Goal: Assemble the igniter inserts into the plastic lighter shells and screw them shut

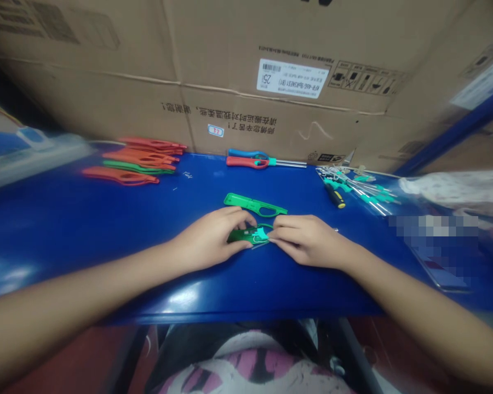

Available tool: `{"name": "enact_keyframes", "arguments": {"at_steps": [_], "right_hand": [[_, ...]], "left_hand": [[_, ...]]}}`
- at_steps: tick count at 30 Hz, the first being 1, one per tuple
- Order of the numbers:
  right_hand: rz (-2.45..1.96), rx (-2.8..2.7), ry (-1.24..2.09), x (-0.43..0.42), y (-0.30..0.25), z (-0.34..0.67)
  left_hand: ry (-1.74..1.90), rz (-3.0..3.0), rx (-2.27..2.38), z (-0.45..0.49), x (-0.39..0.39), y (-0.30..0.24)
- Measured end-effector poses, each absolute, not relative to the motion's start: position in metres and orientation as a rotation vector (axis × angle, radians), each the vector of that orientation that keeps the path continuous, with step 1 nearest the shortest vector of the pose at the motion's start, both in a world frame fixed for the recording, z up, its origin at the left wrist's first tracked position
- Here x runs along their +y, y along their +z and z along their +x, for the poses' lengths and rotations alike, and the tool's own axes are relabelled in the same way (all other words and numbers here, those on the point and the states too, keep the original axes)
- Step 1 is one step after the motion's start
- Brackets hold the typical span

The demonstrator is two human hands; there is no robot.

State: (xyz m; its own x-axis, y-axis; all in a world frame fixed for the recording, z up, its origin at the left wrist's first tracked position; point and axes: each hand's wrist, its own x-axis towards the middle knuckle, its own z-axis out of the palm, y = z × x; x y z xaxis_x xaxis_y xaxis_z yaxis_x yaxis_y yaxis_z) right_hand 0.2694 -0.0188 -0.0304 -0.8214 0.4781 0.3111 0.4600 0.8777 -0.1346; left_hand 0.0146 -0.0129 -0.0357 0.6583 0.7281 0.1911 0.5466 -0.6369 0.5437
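Observation:
Low over the blue table, my left hand (pixel 217 236) grips the handle end of a green lighter half-shell (pixel 240 236), thumb on the near side and fingers on the far side. A turquoise trigger piece (pixel 261 235) sits inside that shell. My right hand (pixel 308 238) has its fingertips pinched at the shell's right end, by the trigger piece; what exactly they hold is hidden. Just beyond both hands lies a second green half-shell (pixel 254 204), flat on the table and touched by neither.
Orange and green casings (pixel 123 175) are stacked at the left. Two long-necked lighters (pixel 248 162) lie by the cardboard box (pixel 213 65). To the right are metal rods with turquoise parts (pixel 365 189), a black-yellow screwdriver (pixel 336 196) and a phone-like slab (pixel 439 268).

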Motion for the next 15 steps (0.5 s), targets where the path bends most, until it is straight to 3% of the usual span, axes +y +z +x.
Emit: {"name": "enact_keyframes", "arguments": {"at_steps": [15], "right_hand": [[-0.674, -2.798, -0.115, -0.0198, -0.0285, 0.2682]], "left_hand": [[0.496, 2.551, 0.99, 0.0137, -0.0181, -0.0362]]}}
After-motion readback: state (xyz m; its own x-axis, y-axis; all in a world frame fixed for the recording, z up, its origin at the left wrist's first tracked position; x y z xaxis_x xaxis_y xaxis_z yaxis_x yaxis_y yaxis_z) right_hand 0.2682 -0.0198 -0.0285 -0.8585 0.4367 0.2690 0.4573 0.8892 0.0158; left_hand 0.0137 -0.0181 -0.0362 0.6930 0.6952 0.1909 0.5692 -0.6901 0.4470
